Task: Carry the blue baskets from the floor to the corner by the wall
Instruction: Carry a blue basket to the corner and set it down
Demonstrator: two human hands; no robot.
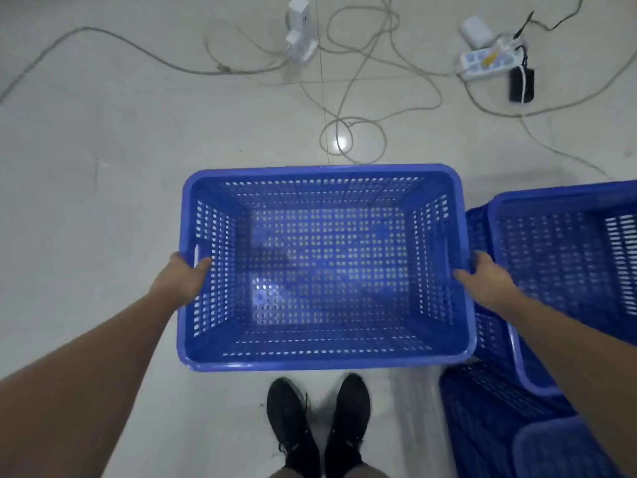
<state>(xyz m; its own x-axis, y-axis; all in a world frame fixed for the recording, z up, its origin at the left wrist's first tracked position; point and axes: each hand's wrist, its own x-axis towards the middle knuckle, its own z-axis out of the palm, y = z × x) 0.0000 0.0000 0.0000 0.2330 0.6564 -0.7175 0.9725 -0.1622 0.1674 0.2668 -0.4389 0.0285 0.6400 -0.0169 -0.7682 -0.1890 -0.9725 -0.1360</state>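
Gripping blue basket (324, 267): left hand (182, 279), right hand (487, 282); no writing legible.

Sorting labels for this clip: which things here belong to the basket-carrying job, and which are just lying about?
Job: blue basket held in left hand and right hand; other blue baskets.

Lying about: cables, power strip, black adapter, white plug block.

Pale tiled floor (103, 150) strewn with cables (355, 81) and power strips (482, 60)

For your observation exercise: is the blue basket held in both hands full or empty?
Empty. The held basket shows only its bare perforated bottom and walls, with pale floor visible through the holes; nothing lies inside.
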